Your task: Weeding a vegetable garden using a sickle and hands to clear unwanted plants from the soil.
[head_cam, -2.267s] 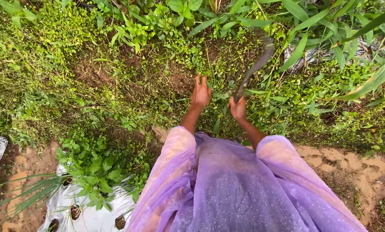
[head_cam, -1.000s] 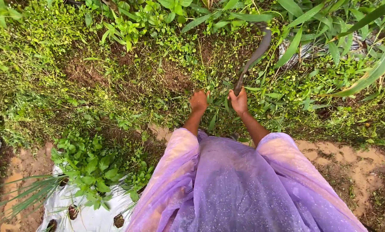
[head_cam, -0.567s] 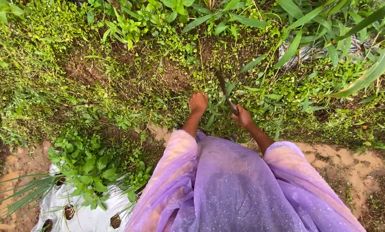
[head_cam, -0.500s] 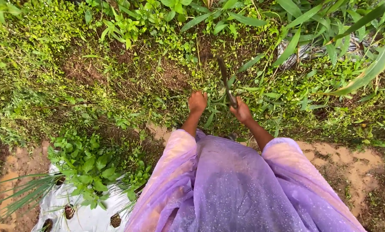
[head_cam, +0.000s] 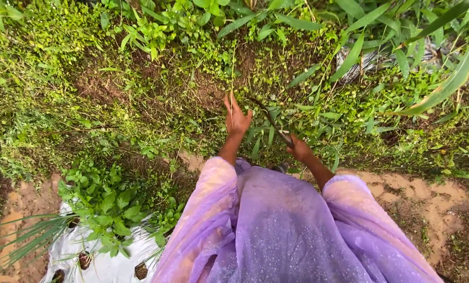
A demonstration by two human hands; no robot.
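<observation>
- Left hand (head_cam: 236, 116) open, fingers spread, touching weeds (head_cam: 255, 78) at a thin stalk
- Right hand (head_cam: 299, 150) gripping sickle (head_cam: 272, 121); blade low in the weeds, just beside left hand
- White sheet (head_cam: 103, 264) lower left

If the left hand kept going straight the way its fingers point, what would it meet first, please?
The left hand points up the bank, so it would probably meet the thin grass stem and low weeds first; depth is unclear.
</observation>
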